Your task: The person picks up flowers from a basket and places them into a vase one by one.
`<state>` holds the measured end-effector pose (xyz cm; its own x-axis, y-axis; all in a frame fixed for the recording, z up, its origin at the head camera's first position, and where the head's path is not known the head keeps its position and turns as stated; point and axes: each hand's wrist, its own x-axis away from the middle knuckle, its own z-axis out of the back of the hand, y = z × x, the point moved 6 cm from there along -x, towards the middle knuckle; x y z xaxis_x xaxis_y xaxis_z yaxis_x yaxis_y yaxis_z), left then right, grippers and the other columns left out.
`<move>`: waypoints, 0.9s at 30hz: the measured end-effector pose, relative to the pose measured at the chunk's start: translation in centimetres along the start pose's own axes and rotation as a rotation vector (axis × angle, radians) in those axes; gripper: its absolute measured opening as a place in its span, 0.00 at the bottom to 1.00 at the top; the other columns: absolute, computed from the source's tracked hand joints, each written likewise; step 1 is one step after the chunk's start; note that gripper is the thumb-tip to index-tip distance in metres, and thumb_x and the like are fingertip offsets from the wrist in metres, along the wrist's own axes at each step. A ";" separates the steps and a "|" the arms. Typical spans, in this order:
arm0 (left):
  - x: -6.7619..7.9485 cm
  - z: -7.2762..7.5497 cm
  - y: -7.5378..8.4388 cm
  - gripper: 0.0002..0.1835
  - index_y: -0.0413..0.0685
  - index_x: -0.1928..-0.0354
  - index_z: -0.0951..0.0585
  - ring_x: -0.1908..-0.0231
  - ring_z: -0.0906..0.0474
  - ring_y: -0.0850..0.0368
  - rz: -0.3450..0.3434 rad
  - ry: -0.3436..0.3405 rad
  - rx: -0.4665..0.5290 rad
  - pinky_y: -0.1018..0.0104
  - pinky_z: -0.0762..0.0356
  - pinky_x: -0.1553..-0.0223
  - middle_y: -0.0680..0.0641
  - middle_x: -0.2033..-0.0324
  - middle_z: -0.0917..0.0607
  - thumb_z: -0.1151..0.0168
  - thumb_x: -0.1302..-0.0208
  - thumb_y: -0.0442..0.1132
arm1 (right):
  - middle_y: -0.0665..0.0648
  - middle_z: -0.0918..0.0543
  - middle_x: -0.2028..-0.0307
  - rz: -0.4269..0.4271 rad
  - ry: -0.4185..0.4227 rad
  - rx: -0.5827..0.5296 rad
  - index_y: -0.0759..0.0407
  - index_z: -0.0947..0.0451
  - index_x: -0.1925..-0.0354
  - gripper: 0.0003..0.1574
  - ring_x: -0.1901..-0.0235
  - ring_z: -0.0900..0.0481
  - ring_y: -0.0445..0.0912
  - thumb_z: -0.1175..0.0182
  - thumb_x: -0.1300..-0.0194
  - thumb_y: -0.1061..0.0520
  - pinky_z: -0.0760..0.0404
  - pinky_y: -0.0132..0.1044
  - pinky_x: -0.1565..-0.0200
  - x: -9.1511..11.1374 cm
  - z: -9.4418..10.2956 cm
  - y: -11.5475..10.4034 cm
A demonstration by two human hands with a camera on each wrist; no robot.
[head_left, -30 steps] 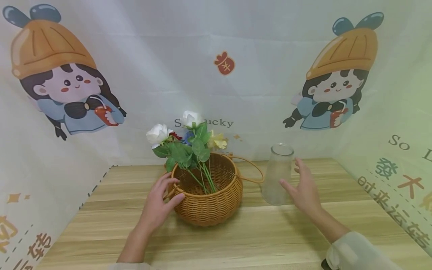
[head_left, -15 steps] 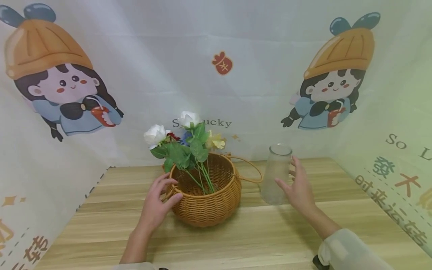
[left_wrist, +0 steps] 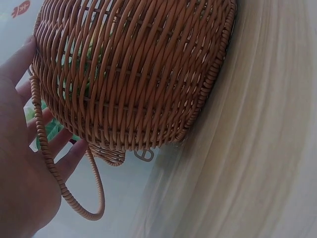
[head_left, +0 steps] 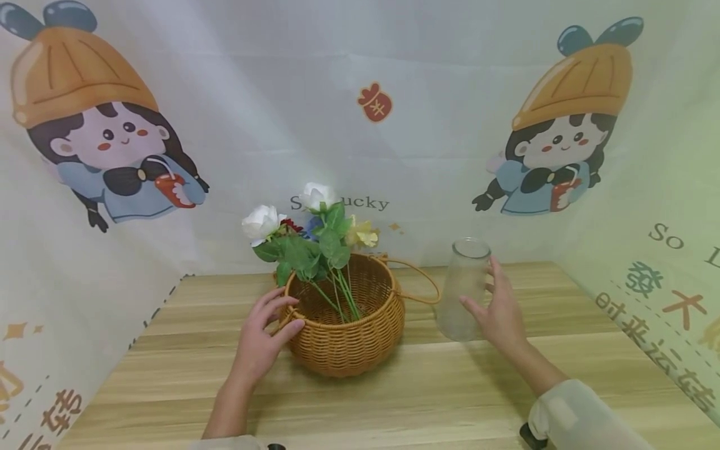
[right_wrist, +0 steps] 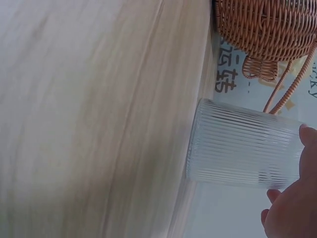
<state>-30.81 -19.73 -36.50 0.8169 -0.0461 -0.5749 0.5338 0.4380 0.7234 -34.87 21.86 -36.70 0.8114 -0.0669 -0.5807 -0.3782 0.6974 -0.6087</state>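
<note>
Upright glass vase [head_left: 459, 300] being flanked at right by nearer right grip [head_left: 502, 312], spread, contact unclear; basket [head_left: 345, 351] being touched at rim by left grip [head_left: 260, 342], loosely spread.

On the backdrop [head_left: 427, 137], "S…ucky" [head_left: 365, 203] is showing behind the basket [head_left: 345, 350]; "So L" [head_left: 666, 236], "發大" [head_left: 644, 279] and "时来运转" [head_left: 662, 349] are running to its right, "转" [head_left: 60, 407] to its left.

One left hand [head_left: 257, 344], one right hand [head_left: 500, 315], two sleeves [head_left: 585, 412], one basket [head_left: 345, 350] with two handles [left_wrist: 89, 216], one glass [head_left: 461, 294], one table [head_left: 360, 412]; five flowers [head_left: 317, 197] visible: two white, one red [head_left: 290, 225], one blue [head_left: 313, 228], one yellow [head_left: 362, 232]; on the backdrop [head_left: 281, 125], two printed girls [head_left: 129, 137] and one red pouch [head_left: 375, 103]
</note>
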 end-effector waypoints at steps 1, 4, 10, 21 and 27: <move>0.0 -0.1 -0.6 0.16 0.45 0.49 0.19 0.39 0.31 0.42 -0.003 0.003 0.000 0.42 0.30 0.45 0.42 0.35 0.31 0.31 0.40 0.36 | 0.73 0.36 0.36 -0.003 -0.001 0.000 0.59 0.59 0.24 0.63 0.48 0.25 0.70 0.28 0.44 0.58 0.24 0.64 0.54 0.0 -0.1 0.1; -0.1 -0.2 -1.1 0.17 0.44 0.49 0.19 0.39 0.32 0.43 -0.005 0.007 0.001 0.42 0.30 0.45 0.43 0.35 0.31 0.31 0.40 0.37 | 0.73 0.35 0.36 -0.002 0.006 0.007 0.59 0.59 0.24 0.64 0.49 0.25 0.69 0.27 0.44 0.58 0.23 0.63 0.55 0.0 -0.2 0.3; 0.0 -0.2 -1.2 0.16 0.45 0.50 0.19 0.39 0.33 0.44 -0.004 0.021 0.001 0.43 0.30 0.45 0.43 0.36 0.30 0.30 0.41 0.37 | 0.73 0.34 0.37 -0.009 0.012 0.008 0.57 0.59 0.24 0.64 0.49 0.25 0.69 0.28 0.44 0.58 0.23 0.63 0.55 0.0 -0.3 0.5; 0.0 0.0 0.5 0.16 0.45 0.51 0.19 0.40 0.32 0.41 -0.004 0.020 0.009 0.40 0.30 0.46 0.39 0.36 0.30 0.31 0.41 0.33 | 0.71 0.33 0.37 -0.006 0.014 -0.035 0.60 0.58 0.24 0.63 0.49 0.24 0.68 0.27 0.45 0.59 0.20 0.57 0.56 -0.5 -0.5 0.2; 0.1 0.2 2.8 0.16 0.39 0.52 0.20 0.40 0.33 0.36 0.001 0.014 0.003 0.38 0.31 0.46 0.32 0.38 0.31 0.32 0.42 0.30 | 0.72 0.33 0.38 -0.002 0.016 -0.045 0.59 0.58 0.24 0.64 0.49 0.24 0.69 0.27 0.45 0.60 0.20 0.57 0.56 -0.6 -0.6 0.2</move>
<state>-29.18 -18.70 -34.39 0.8143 -0.0327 -0.5796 0.5336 0.4353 0.7251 -35.68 21.59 -36.80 0.8052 -0.0796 -0.5877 -0.3964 0.6648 -0.6332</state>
